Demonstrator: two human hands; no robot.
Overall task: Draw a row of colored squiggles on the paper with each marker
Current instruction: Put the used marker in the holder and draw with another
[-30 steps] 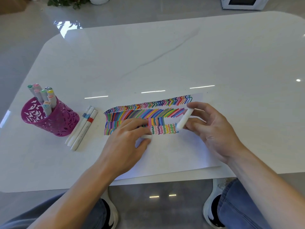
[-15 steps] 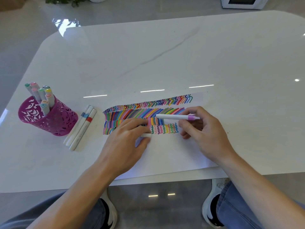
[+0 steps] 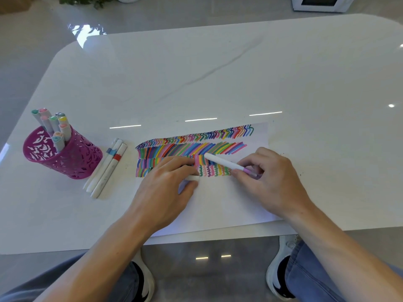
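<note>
The paper (image 3: 218, 203) lies at the middle of the worktop's (image 3: 218, 73) front edge. It is white on white, so its left border is hard to trace. Bands of coloured strokes fill its far half. The nearest band is the row of squiggles (image 3: 214, 171), which shows only between the two hands.

The left hand (image 3: 165, 188) rests on the paper with its fingers curled, thumb and forefinger pinching a small white cap (image 3: 193, 177). It covers the middle of the lower bands, so what is drawn beneath cannot be seen.

The right hand (image 3: 272, 182) pinches the marker (image 3: 226, 164) near its purple band. The white barrel slants away toward the far left, over the strokes. The working tip is buried under the fingertips, probably at the right end of the squiggle row, though contact with the paper cannot be made out.

Toward the left edge stands a magenta cut-out pen cup (image 3: 72, 162), with pastel-capped cup markers (image 3: 53, 125) sticking out of it. Their barrels are mostly hidden inside. Just beside it, three loose markers (image 3: 106, 168) lie side by side, overlapping so that the farthest barely shows.

At the far edge of view a white appliance (image 3: 320, 4) and a plant (image 3: 87, 1) are cut off.
</note>
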